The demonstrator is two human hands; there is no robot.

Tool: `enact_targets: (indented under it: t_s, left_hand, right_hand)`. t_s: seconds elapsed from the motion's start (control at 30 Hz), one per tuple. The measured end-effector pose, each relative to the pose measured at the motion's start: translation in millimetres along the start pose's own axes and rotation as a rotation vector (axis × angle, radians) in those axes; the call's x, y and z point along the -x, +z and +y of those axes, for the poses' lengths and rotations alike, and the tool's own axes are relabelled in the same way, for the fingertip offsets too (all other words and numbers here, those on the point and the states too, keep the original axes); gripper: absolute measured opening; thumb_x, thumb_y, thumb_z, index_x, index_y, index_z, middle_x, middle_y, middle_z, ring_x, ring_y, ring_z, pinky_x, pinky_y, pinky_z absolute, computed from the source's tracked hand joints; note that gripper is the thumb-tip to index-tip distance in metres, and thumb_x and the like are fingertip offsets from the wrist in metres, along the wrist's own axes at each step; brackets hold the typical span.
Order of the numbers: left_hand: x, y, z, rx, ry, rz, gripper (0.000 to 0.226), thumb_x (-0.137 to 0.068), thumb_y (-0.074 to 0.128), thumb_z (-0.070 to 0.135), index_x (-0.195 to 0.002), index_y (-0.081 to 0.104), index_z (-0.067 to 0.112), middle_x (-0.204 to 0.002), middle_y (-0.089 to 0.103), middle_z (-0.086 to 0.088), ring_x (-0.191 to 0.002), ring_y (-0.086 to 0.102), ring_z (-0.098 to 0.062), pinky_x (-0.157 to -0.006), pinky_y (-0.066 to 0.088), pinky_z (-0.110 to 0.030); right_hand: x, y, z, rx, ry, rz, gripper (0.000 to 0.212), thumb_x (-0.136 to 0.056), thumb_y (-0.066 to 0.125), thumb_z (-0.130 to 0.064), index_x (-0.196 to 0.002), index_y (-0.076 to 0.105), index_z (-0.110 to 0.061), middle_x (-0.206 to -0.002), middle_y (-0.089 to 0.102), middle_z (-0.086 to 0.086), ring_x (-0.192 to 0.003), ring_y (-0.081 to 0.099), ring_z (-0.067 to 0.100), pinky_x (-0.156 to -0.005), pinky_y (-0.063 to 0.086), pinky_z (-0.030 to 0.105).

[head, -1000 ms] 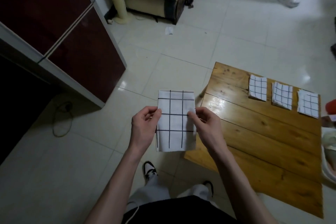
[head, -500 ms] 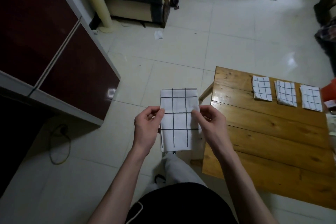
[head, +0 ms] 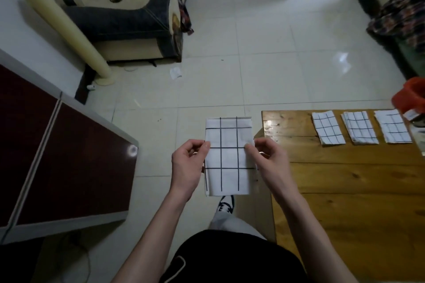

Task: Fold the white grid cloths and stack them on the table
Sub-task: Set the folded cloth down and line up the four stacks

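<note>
Folded grid cloth (head: 227, 156) held in the air, off the table's (head: 345, 202) left edge, over the floor tiles.
Left hand (head: 187, 167) pinches the cloth's left edge, right hand (head: 268, 161) pinches the right edge, fingers curled on both. Three folded cloths lie in a row along the table's far edge: first (head: 328, 127), second (head: 360, 127), third (head: 392, 126), near but apart.

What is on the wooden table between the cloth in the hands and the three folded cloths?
Nothing: in the head view the brown wooden table is bare between the held white grid cloth and the nearest folded cloth.
</note>
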State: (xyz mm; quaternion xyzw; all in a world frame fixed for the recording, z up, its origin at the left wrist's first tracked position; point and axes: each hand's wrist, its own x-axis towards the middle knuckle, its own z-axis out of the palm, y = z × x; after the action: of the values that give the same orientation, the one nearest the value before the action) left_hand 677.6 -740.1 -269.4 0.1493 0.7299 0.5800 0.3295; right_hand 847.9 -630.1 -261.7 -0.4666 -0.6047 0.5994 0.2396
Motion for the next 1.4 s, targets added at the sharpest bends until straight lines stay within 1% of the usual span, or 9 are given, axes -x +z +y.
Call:
enact_targets:
  t_s: [0.1,0.2,0.37,0.5,0.67,0.83,1.0,1.17,1.4]
  left_hand:
    - [-40.9,13.8,19.9,0.008,0.001,-0.031,0.01,-0.098,0.072,0.019,-0.089,0.076,0.018,-0.085,0.072,-0.007,-0.079,0.06,-0.016,-0.065,0.052,-0.033]
    - [-74.9,26.3,39.0,-0.014,0.014,-0.05,0.011,-0.098,0.072,0.019,-0.088,0.076,0.019,-0.084,0.073,-0.003,-0.078,0.06,-0.013,-0.062,0.053,-0.028]
    - [-129.6,42.2,59.9,-0.045,0.03,-0.102,0.01,-0.098,0.072,0.019,-0.089,0.076,0.02,-0.081,0.07,-0.001,-0.077,0.059,-0.013,-0.06,0.052,-0.033]
    - [-181.1,58.1,74.0,-0.063,0.032,-0.167,0.007,-0.097,0.072,0.014,-0.092,0.074,0.017,-0.082,0.07,0.001,-0.076,0.06,-0.012,-0.057,0.054,-0.029]
    - [-263.8,85.0,94.5,-0.08,0.037,-0.286,0.004,-0.097,0.072,0.012,-0.094,0.074,0.014,-0.086,0.072,-0.001,-0.078,0.062,-0.013,-0.058,0.054,-0.032]
    - [-350.0,109.0,126.8,-0.108,0.04,-0.404,0.002,-0.098,0.071,0.013,-0.096,0.073,0.012,-0.088,0.072,-0.002,-0.077,0.062,-0.012,-0.056,0.053,-0.029]
    - [-423.5,129.7,157.3,-0.154,0.043,-0.549,0.004,-0.098,0.07,0.014,-0.097,0.074,0.012,-0.09,0.073,-0.006,-0.078,0.063,-0.013,-0.062,0.056,-0.038]
    - [-471.9,160.0,176.6,-0.203,0.057,-0.693,0.005,-0.099,0.069,0.012,-0.096,0.072,0.01,-0.084,0.071,0.001,-0.074,0.062,-0.012,-0.06,0.055,-0.036]
    - [-509.5,215.8,187.7,-0.294,0.049,-0.863,0.006,-0.099,0.069,0.014,-0.096,0.074,0.011,-0.09,0.076,-0.004,-0.078,0.066,-0.012,-0.064,0.059,-0.041]
  right_hand:
    - [-35.4,-1.1,-16.1,-0.021,-0.005,0.034,0.011,-0.096,0.07,-0.036,-0.098,0.071,-0.025,-0.095,0.072,-0.003,-0.093,0.068,0.015,-0.085,0.06,0.044]
    - [-65.3,-3.3,-32.2,-0.038,-0.017,0.067,0.009,-0.096,0.07,-0.032,-0.097,0.072,-0.023,-0.09,0.072,-0.005,-0.086,0.067,0.011,-0.08,0.058,0.039]
    - [-113.2,-0.1,-46.8,-0.071,0.014,0.143,0.006,-0.095,0.072,-0.03,-0.097,0.072,-0.024,-0.091,0.071,-0.003,-0.089,0.067,0.017,-0.079,0.057,0.042]
    - [-157.5,5.8,-57.6,-0.086,0.028,0.237,0.004,-0.095,0.072,-0.026,-0.096,0.072,-0.022,-0.092,0.073,-0.002,-0.087,0.067,0.01,-0.08,0.055,0.029]
    - [-223.3,10.8,-74.4,-0.089,0.051,0.332,0.007,-0.095,0.072,-0.027,-0.094,0.073,-0.02,-0.088,0.073,-0.001,-0.08,0.064,0.006,-0.077,0.054,0.033]
    - [-290.4,25.6,-93.2,-0.118,0.1,0.453,0.012,-0.093,0.072,-0.035,-0.096,0.073,-0.023,-0.093,0.076,-0.001,-0.093,0.071,0.026,-0.081,0.058,0.045]
    - [-345.8,40.8,-115.0,-0.191,0.126,0.6,0.007,-0.094,0.073,-0.028,-0.095,0.073,-0.021,-0.086,0.074,-0.004,-0.076,0.066,0.01,-0.067,0.051,0.034]
    - [-381.8,43.5,-123.8,-0.235,0.159,0.721,0.007,-0.094,0.073,-0.026,-0.096,0.073,-0.019,-0.087,0.075,-0.002,-0.079,0.068,0.01,-0.079,0.058,0.042]
    - [-409.7,30.9,-117.1,-0.251,0.197,0.913,0.01,-0.094,0.074,-0.028,-0.1,0.072,-0.02,-0.088,0.074,0.0,-0.079,0.07,0.01,-0.073,0.057,0.031]
